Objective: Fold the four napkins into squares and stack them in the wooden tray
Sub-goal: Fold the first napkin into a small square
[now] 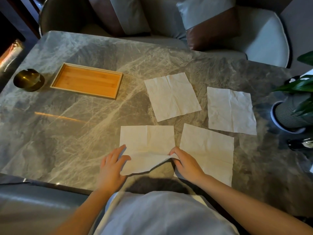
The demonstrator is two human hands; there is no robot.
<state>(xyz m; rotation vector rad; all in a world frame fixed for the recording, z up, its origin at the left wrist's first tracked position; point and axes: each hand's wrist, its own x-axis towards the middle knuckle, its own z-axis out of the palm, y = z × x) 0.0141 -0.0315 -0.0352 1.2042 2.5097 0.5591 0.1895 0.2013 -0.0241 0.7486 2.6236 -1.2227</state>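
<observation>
Several white napkins lie on the marble table. The near left napkin (pixel 147 143) has its near edge lifted off the table. My right hand (pixel 184 162) pinches its near right corner. My left hand (pixel 112 164) rests on its near left corner, thumb over the paper. A second napkin (pixel 211 150) lies flat on the near right, partly under my right wrist. Two more napkins lie unfolded farther back, one in the middle (pixel 172 96) and one to the right (pixel 231 110). The wooden tray (pixel 87 80) stands at the far left with nothing in it.
A brass ashtray (pixel 28 79) sits left of the tray. A potted plant in a ribbed pot (pixel 291 114) stands at the right edge, with small dark objects (pixel 299 143) near it. Chairs with cushions (pixel 260 34) line the far side of the table.
</observation>
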